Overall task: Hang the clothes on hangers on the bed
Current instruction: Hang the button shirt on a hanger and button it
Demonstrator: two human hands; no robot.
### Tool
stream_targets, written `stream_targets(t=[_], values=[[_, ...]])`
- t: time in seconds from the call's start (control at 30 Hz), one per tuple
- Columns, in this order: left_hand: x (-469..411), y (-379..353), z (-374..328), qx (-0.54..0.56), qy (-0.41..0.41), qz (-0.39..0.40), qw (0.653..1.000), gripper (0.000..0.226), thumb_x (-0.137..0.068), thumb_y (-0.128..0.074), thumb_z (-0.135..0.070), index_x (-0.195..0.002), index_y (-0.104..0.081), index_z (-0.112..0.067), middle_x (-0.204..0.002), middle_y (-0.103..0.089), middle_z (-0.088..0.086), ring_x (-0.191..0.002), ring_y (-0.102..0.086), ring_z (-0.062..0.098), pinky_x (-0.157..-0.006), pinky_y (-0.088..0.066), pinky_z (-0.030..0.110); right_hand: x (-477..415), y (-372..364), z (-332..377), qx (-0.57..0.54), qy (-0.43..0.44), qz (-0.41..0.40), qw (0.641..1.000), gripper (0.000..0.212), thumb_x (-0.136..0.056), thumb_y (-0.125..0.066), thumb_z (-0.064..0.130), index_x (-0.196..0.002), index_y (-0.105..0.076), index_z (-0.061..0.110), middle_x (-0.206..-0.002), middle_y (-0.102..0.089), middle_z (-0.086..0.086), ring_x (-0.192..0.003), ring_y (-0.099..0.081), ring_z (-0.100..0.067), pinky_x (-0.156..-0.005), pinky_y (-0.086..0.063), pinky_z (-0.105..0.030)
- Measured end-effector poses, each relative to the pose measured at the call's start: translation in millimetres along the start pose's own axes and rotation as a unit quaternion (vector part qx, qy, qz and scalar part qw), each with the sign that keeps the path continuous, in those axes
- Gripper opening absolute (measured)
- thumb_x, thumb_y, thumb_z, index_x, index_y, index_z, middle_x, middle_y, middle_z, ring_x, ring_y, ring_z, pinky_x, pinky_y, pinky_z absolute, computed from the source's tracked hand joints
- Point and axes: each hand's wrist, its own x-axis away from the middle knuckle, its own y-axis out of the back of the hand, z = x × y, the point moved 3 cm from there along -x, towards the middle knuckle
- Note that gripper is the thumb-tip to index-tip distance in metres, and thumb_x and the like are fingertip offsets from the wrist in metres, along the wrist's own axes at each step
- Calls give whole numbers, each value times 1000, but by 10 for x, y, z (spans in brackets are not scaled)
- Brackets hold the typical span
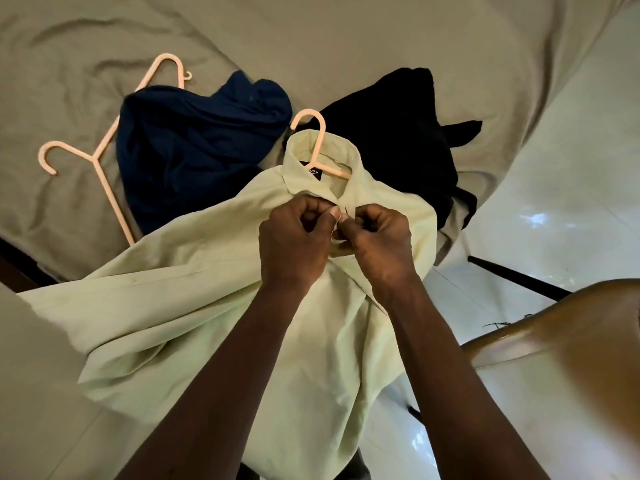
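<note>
Left hand [294, 237], right hand [377, 237] pinch shirt [207, 306] (placket, seemingly), overhanging bed [242, 29] edge

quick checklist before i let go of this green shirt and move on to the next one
1. Hanger in the pale green shirt: the hanger hook sticks out of the collar. Ok.
2. Top button closed: the left hand and right hand pinch the front just below the collar and hide it. Cannot tell.
3. Hanger ready for the next item: a spare hanger lies beside the navy garment. Ok.
4. Navy garment hung: it is bunched, with a second hanger poking out at its top. Cannot tell.
5. Black garment hung: heaped, no hanger seen. Not ok.
</note>
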Motion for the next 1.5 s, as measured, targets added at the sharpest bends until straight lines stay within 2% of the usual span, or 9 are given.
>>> stream_targets(t=[0.13, 0.27, 0.47, 0.7, 0.8, 0.9, 1.1, 1.27, 1.5], values=[[40, 33, -37, -144, -110, -91, 979, 5, -95, -69, -26, -92, -70, -22, -86, -71, -9, -75, -66, 10, -74, -49, 26, 7, -6, -26, -100, -54, -24, 993, 10, -88, -78, 0, -92, -69, -3, -80, -75, -23, -67, -74, -29, -72, -65, -43], [56, -27, -53, -121, -147, -43, 981, 10, -89, -73, -18, -98, -77, -20, -90, -74, -5, -79, -70, 13, -79, -58, 36, 16, -43, -94, -77, -52, -34, 995, 11, -84, -78, -2, -79, -74, 7, -74, -76, -14, -72, -76, -33, -79, -64, -51], [57, -62, 10, 47, 4, -12, 999, 16, -87, -78, -10, -99, -82, -20, -84, -75, -16, -79, -72, -5, -75, -58, 15, 38, -63, -189, -88, -63, -27, 994, 12, -86, -76, -2, -83, -79, 9, -81, -78, -13, -79, -77, -30, -85, -63, -47], [79, -126, 124, 121, 102, -22, 987, 15, -86, -79, -14, -93, -81, -27, -82, -78, -11, -78, -75, 5, -82, -63, 36, 56, -31, -245, -128, -78, -6, 989, 10, -89, -71, -7, -90, -76, 2, -79, -76, -16, -74, -75, -27, -85, -64, -40], [66, -151, 143, 182, 151, -15, 971, 17, -85, -79, -7, -89, -80, -23, -81, -79, -3, -79, -77, 15, -81, -64, 40, 48, -11, -267, -130, -71, -5, 989, 8, -89, -72, -6, -94, -76, -2, -87, -76, -23, -81, -76, -35, -86, -63, -42], [64, -156, 120, 199, 164, -18, 966, 15, -84, -80, -6, -88, -80, -20, -79, -78, 0, -76, -77, 19, -78, -65, 41, 27, 8, -259, -115, -60, -11, 991, 7, -88, -74, -4, -91, -77, 1, -86, -76, -23, -85, -75, -41, -88, -62, -48], [50, -164, 112, 210, 214, -29, 953, 13, -81, -82, -7, -86, -80, -18, -78, -78, 1, -74, -77, 19, -73, -64, 35, 23, -5, -267, -65, -36, -12, 997, 14, -89, -70, -2, -94, -79, 8, -89, -78, -12, -80, -78, -28, -86, -63, -45], [25, -104, 108, 273, 266, 12, 924, 15, -85, -77, 4, -81, -75, -10, -68, -74, 2, -57, -69, 9, -53, -53, 18, -4, 21, -235, -36, -15, 26, 999, 26, -91, -61, -5, -90, -79, 13, -85, -78, -12, -79, -78, -29, -85, -63, -47], [50, -155, 190, 282, 242, 1, 928, 10, -88, -76, 1, -94, -75, -7, -82, -76, 6, -67, -71, 10, -59, -54, 18, -32, -20, -307, -30, 11, 34, 999, 19, -77, -68, 12, -92, -81, 11, -84, -78, -10, -81, -77, -32, -86, -62, -51]])
